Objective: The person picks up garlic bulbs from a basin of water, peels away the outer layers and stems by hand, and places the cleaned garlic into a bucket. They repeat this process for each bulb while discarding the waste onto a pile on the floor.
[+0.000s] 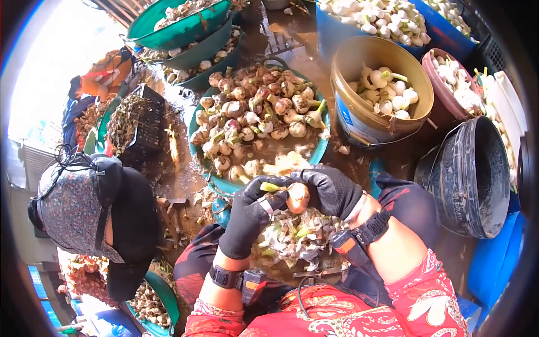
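My left hand [250,210], in a dark knit glove, closes around a garlic bulb [298,197] with brownish skin and a short green stem stub pointing left. A pale band or strip shows at its fingers. Gloved the same way, my right hand [331,192] presses its closed fingers against the bulb's upper right side. Below the hands lies a heap of peeled skins and leaf scraps [300,238] between my knees. Just beyond them is a green basin [320,153] of unpeeled garlic bulbs [258,106], some purplish and some with green stems.
A yellowish bucket [343,73] holds white peeled bulbs. Beside it are a pinkish bucket [438,78], a tilted black bucket [446,177] and a blue tub [331,31]. Stacked green basins [210,48] stand far left. A person in a cap [73,202] sits close on the left.
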Tool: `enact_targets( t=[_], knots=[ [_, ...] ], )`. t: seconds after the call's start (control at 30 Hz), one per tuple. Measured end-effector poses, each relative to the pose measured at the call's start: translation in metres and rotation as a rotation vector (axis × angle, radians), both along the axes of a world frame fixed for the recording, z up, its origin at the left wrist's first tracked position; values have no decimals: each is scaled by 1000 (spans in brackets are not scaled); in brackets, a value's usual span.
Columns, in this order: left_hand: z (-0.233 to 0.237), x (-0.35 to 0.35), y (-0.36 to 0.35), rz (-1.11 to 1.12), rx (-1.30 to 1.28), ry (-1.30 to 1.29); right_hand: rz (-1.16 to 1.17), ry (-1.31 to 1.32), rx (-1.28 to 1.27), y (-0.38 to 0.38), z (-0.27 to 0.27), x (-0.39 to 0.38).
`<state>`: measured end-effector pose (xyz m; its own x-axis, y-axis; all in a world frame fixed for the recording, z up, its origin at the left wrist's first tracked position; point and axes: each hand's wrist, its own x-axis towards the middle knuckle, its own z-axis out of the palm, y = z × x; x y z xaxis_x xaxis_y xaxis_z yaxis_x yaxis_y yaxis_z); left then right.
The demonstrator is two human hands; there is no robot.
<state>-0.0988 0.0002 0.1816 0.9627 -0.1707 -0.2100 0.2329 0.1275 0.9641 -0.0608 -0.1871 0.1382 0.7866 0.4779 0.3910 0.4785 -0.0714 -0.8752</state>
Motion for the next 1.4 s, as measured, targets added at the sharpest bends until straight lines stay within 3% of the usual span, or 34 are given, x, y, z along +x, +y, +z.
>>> enact_targets(
  t=[0.07, 0.1, 0.13, 0.17, 0.23, 0.3, 0.33, 0.37, 0.43, 0.47, 0.5, 0.57, 0.6, 0.63, 0.67, 0.7, 0.73, 0.77, 0.83, 0.87, 0.9, 0.97, 1.03, 1.17, 1.23, 1.27, 1.3, 1.37, 1.4],
  knots=[
    [0, -1, 2, 54, -147, 73, -104, 97, -7, 0, 4, 1],
    [-17, 1, 16, 83, -68, -64, -206, 188, -14, 1, 5, 3],
    [-29, 8, 32, 147, -204, 16, -164, 437, 224, -3, 5, 4],
    [-38, 13, 44, 211, -341, 92, -274, 357, 49, -13, 7, 2],
    [-41, 14, 52, 355, -304, 188, -174, 670, 574, -21, 7, 9],
    [-34, 11, 42, 369, -288, 186, 53, 865, 765, -31, 40, 8],
    [-32, 8, 36, 307, -147, 83, 105, 836, 234, -46, 35, 15],
    [-34, 7, 36, 301, -146, 86, 147, 997, -124, -43, 26, 12],
    [-45, 8, 33, 124, 25, -83, 198, 632, -356, -33, 19, -7],
    [-43, 10, 26, 103, -56, -128, 52, 601, -335, -20, 14, -15],
    [-27, 6, 13, 153, -237, 173, 166, 1074, 104, -21, 23, -15],
    [-40, 6, 7, -69, 150, -208, 95, 1106, 510, -18, 14, -6],
    [-23, 9, -2, -67, 89, -216, 79, 1162, 707, -28, 23, -5],
    [-12, 14, -3, 14, -68, -105, 208, 941, 775, -43, 20, 10],
    [-15, 22, 2, 91, -73, -11, -51, 901, 1027, -48, 32, 17],
    [-23, 29, 8, 170, -77, 85, -12, 916, 1128, -74, 40, 33],
    [-32, 36, 14, 146, 20, 75, -242, 853, 1196, -76, 75, 29],
    [-46, 42, 15, 142, 22, 77, -409, 898, 1193, -82, 84, 29],
    [-80, 57, 17, 54, 73, 116, -328, 838, 1092, -94, 65, 24],
    [-97, 65, 13, 64, 72, 127, -400, 903, 934, -98, 46, 26],
    [-130, 77, 13, 30, 253, 7, -368, 923, 913, -98, 35, 20],
    [-162, 96, -5, 83, 309, 100, -435, 915, 766, -88, 43, 11],
    [-207, 118, -12, 90, 466, 79, -351, 933, 734, -89, 41, 10],
    [-236, 146, -28, 132, 437, 136, -374, 977, 680, -83, 52, 16],
    [-258, 156, -21, -21, 581, 335, -380, 1005, 632, -82, 58, 19],
    [-263, 155, -20, -16, 367, 398, -385, 1010, 633, -82, 57, 20],
    [-267, 149, -18, -17, 372, 402, -385, 1011, 634, -80, 56, 20],
    [-218, 131, -28, 28, -116, 468, -380, 1008, 641, -77, 51, 20],
    [-156, 113, -36, -178, 365, -150, -337, 995, 561, -76, 42, 20]
  ],
)
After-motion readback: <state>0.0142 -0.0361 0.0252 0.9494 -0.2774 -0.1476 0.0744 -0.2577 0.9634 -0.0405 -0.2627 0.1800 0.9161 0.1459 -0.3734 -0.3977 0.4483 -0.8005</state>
